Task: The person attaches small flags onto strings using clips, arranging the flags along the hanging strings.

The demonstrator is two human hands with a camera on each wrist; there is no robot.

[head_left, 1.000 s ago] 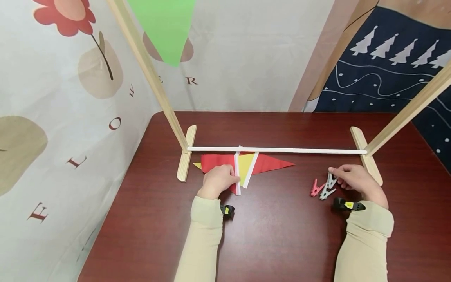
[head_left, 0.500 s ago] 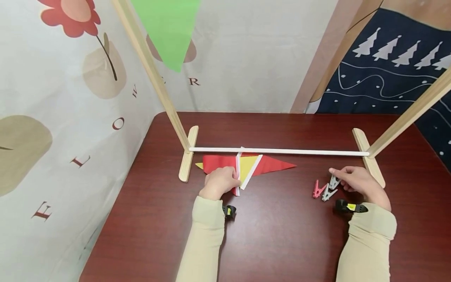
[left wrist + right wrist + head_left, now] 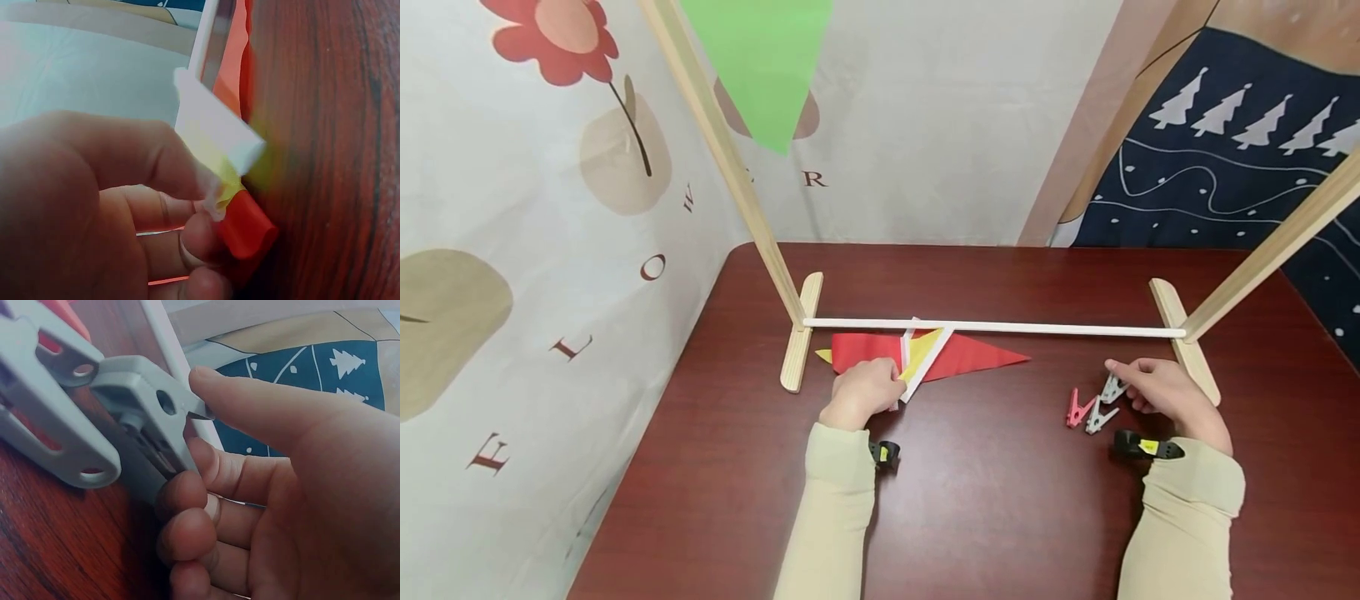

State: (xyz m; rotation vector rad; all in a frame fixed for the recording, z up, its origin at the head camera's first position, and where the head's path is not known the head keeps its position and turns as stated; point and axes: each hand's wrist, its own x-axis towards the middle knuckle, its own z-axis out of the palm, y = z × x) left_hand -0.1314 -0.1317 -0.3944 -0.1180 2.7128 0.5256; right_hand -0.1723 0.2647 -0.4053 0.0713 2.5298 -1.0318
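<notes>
While the left hand pinches a yellow pennant, the right hand grips a grey clip

Head view: step in hand looks like taking one pennant and one clip. Yellow pennant overlaps red pennants on the table, just in front of the white rod. Held clip is beside a second grey clip and a pink clip. Next move, I'd judge, calls for narrow pinches that leave neighbours behind. Table: reddish-brown, glossy. Wooden posts rise either side; green pennant hangs before a pale wall cloth with lettering; dark blue panel with white trees at right.

Left wrist view: thumb and finger pinch yellow cloth; can't tell whether red is caught too. Wood grain alongside.

Right wrist view: thumb and curled fingers hold the clip; contact with the second clip unclear.
</notes>
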